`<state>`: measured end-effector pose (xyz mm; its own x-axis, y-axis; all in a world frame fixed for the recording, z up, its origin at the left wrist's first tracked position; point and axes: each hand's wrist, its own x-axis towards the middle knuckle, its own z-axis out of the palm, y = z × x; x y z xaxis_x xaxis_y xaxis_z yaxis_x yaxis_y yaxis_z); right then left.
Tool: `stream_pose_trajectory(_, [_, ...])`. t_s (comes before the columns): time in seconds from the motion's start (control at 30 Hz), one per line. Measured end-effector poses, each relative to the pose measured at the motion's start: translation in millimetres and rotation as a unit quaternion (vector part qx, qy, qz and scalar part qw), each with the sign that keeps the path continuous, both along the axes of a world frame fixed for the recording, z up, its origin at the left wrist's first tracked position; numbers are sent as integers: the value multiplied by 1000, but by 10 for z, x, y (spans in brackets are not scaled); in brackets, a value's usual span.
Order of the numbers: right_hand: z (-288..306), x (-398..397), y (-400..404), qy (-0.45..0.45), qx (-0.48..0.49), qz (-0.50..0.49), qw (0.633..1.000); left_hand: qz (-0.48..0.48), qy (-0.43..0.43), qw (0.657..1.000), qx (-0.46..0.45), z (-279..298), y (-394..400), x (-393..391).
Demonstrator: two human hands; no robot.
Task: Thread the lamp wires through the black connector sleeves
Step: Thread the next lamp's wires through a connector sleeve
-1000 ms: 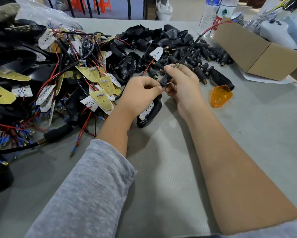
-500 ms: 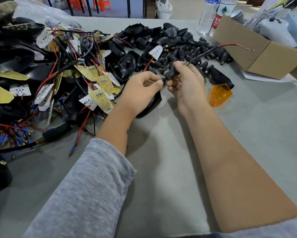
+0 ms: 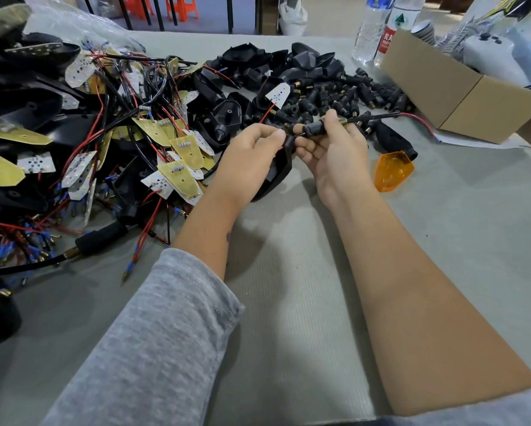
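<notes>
My right hand pinches a black connector sleeve between thumb and fingers. Black and red lamp wires come out of the sleeve's brass end and trail right toward the cardboard box. My left hand grips a black lamp housing and holds it against the sleeve's near end. The housing hangs below my fingers, partly hidden by the hand. A pile of loose black sleeves lies just behind my hands.
A heap of yellow circuit boards with red and black wires fills the left. Black housings lie at the back. An orange lens rests right of my hands. A cardboard box and water bottles stand at the back right.
The wires swung down from pointing up-right to lying almost level toward the box. The sleeve turned level with them, and the housing rose closer to it in my left hand.
</notes>
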<state>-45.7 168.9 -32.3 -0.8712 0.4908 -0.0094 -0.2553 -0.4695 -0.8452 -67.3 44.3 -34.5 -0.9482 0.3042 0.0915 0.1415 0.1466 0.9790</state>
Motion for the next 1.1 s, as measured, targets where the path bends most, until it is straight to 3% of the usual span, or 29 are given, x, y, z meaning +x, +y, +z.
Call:
stream_pose_trajectory(0.23, [14, 15, 49, 9, -52, -21, 998, 2, 37, 999, 9, -10, -46, -16])
stream_pose_trajectory(0.37, [18, 31, 12, -31, 9, 10, 999, 48, 60, 997, 22, -12, -55, -34])
stream_pose_trajectory(0.5, [26, 50, -46, -42, 74, 63, 994, 77, 29, 995, 60, -5, -59, -71])
stream_pose_trajectory(0.63, [22, 59, -89, -35, 108, 80, 990, 84, 53, 994, 39, -26, -58, -74])
stream_pose_trajectory(0.87, [11, 45, -72, -28, 99, 100, 990, 87, 81, 993, 21, -19, -49, -62])
stream_pose_trajectory(1.1, [-14, 20, -57, -18, 68, 59, 996, 108, 38, 992, 46, -22, -44, -78])
